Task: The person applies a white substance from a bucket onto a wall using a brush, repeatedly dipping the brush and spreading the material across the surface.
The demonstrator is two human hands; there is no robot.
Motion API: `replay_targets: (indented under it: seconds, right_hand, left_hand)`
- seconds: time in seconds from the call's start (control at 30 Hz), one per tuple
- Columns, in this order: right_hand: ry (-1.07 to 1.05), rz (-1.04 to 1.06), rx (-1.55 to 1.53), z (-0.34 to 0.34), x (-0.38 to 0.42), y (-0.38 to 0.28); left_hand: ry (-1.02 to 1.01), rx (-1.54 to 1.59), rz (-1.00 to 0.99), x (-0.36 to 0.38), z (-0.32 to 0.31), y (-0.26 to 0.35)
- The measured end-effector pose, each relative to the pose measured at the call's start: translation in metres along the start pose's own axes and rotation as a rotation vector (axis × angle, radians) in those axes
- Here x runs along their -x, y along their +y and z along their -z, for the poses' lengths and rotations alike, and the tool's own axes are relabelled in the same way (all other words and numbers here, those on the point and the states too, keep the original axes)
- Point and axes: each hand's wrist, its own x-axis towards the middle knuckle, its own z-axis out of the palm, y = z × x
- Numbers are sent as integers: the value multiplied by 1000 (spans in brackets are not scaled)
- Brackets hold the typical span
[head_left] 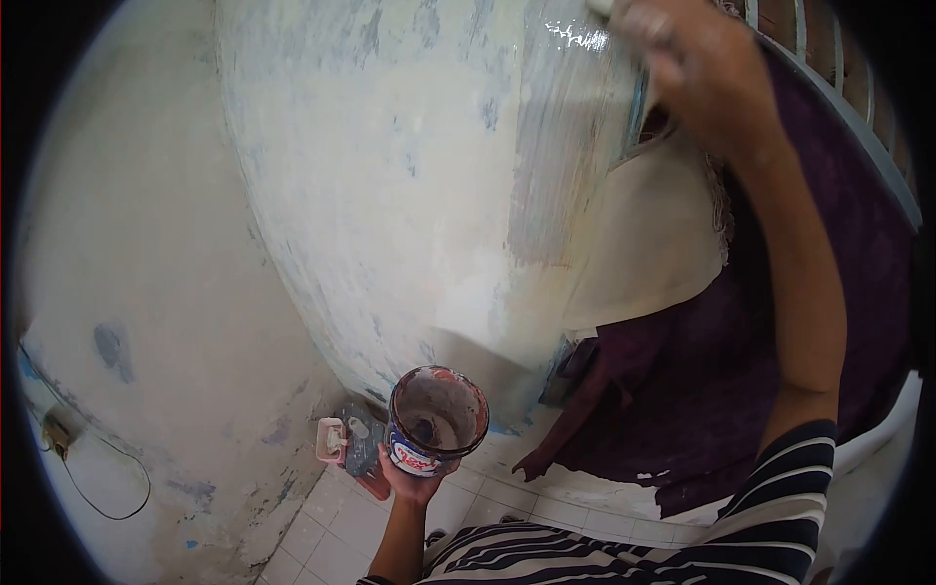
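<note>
My left hand [405, 480] supports a small paint bucket [417, 456] from below, low in the head view. The bucket has a dark rim, a blue, white and red label and smears of pale paint inside. My right hand [687, 63] is raised at the top right and closed on what looks like a paintbrush [601, 6], of which only a pale bit shows at the top edge. It is against the wall [419, 195], beside a wet, shiny streak. Whitish paint covers this wall unevenly, with bluish patches and vertical brush marks.
A beige cloth [648, 239] and a dark purple cloth [721, 380] hang at the right. A pink container [331, 441] stands low by the wall's corner. Another wall [146, 224] on the left carries a socket with a cable [146, 487]. White tiles [336, 522] cover the floor.
</note>
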Motion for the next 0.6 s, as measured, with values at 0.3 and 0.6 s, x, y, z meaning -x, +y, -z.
replay_targets:
  seconds: [0.3,0.6]
  right_hand:
    - [-744,0,-309,-43,176,-119]
    - [66,-27,195,20,3,-10]
  left_hand:
    - [11,42,-8,-4,2,-4]
    - [-61,23,31,-3,3,2]
